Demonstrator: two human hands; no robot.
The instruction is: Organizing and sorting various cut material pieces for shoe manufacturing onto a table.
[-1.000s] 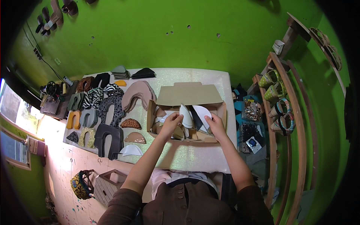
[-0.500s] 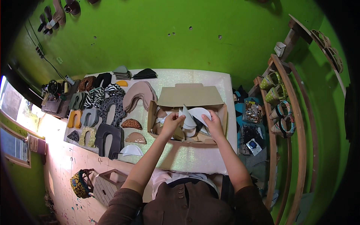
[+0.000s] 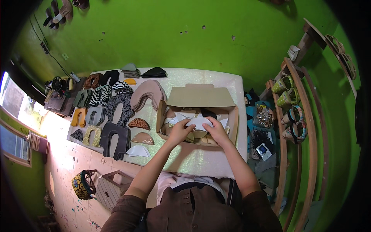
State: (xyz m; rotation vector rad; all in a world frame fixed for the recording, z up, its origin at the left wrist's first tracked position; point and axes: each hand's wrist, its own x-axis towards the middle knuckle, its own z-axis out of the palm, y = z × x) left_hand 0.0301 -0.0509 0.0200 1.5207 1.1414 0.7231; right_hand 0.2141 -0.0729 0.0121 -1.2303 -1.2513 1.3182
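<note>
Over an open cardboard box (image 3: 230, 133) I hold a white half-moon piece (image 3: 200, 123) level between both hands. My left hand (image 3: 180, 131) is closed on its left end, and my right hand (image 3: 215, 130) pinches the right end. Under and around it the box contains loose white, tan and dark cut pieces, partly hidden by my hands. The box lid (image 3: 203, 96) is folded back toward the wall. To the left lie a leopard-print half-moon (image 3: 139, 123), a glossy tan one (image 3: 142, 138) and a stack of white ones (image 3: 138, 151).
Stacks of U-shaped pieces, such as the dark pile (image 3: 114, 139) and the beige pile (image 3: 148, 96), cover the table's left side. A sewing machine (image 3: 58, 87) stands beyond them. Right of the table are plastic bins (image 3: 262, 141) and a wooden rack (image 3: 305, 162) with sandals (image 3: 286, 96).
Earlier my hands held pale pieces apart, one upright and one tilted. Now both hands grip one white half-moon, drawn closer together, and it lies flatter over the box.
</note>
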